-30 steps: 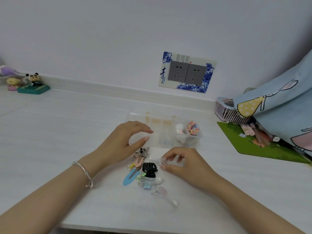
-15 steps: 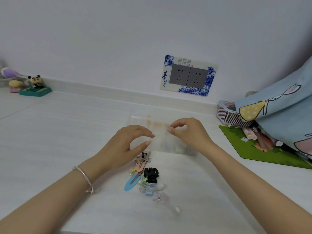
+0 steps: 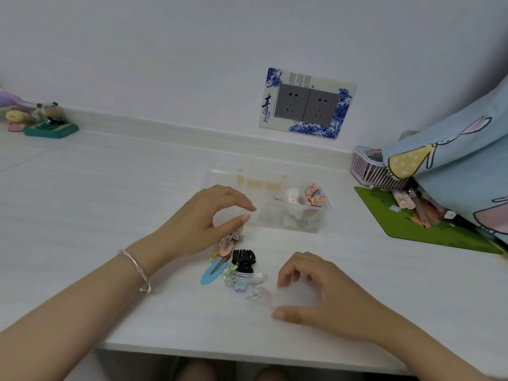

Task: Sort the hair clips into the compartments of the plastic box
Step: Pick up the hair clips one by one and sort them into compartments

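Observation:
A clear plastic box (image 3: 321,215) with compartments stands on the white desk; a white clip (image 3: 292,194) and a flowery clip (image 3: 314,194) lie in its right part. In front of it is a pile of hair clips: a black claw clip (image 3: 243,260), a blue snap clip (image 3: 211,273), a pink clip (image 3: 226,246) and a clear clip (image 3: 259,294). My left hand (image 3: 209,218) hovers over the pile's far end, thumb and forefinger apart, holding nothing. My right hand (image 3: 316,292) rests on the desk just right of the clear clip, fingers curled and apart, empty.
A green mat (image 3: 384,213) with pens lies at the right, beside a pink basket (image 3: 368,171) and a blue patterned cloth (image 3: 453,160). Small figurines (image 3: 41,119) stand at the far left. A wall socket (image 3: 306,104) is behind the box. The desk's front edge is close below my hands.
My right hand came back from over the box to the desk beside the clear clip. My left hand stayed over the pile.

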